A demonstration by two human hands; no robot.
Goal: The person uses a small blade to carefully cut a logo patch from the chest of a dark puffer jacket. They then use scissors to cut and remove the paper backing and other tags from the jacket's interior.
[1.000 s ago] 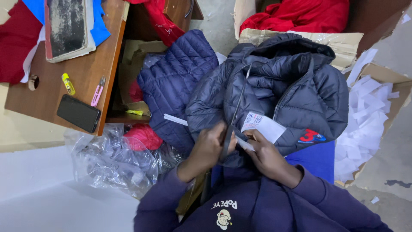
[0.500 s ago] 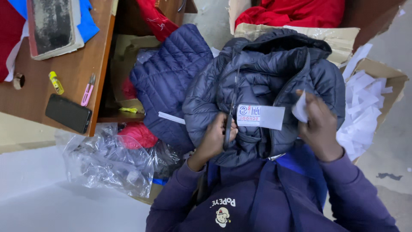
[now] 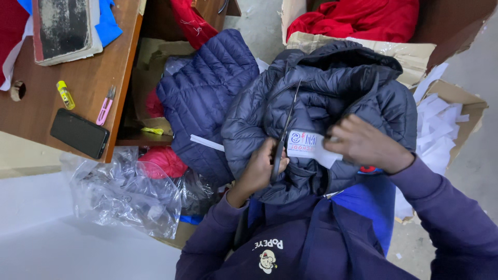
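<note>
A: Where does the dark quilted jacket (image 3: 332,88) lie?

B: It is bunched in the person's lap, hood end away from the body, and everything else is best placed from it. The left hand (image 3: 259,168) is at its lower middle, fingers curled tight around the handle of a long thin dark tool (image 3: 284,129) that runs up along the jacket's zip line (scissors or a blade, I cannot tell which).

A: And the other hand?

B: The right hand (image 3: 363,142) lies on the jacket just right of the white tag (image 3: 310,145), its fingertips pressed together onto the tag's right end. The tag lies flat on the jacket's front, touching the tool's lower part.

A: What surrounds the jacket?

B: To its left, touching it, lies a navy quilted jacket (image 3: 207,93) with a white strip across its lower edge. Further left stands a wooden table (image 3: 124,67) bearing a black phone (image 3: 79,133), pink thread snips (image 3: 105,105) and a small yellow marker (image 3: 65,94). Below and left of the jacket is crumpled clear plastic (image 3: 124,192). Beyond its hood a cardboard box (image 3: 363,46) holds red cloth (image 3: 358,18); to its right a second box holds white paper strips (image 3: 436,129).
</note>
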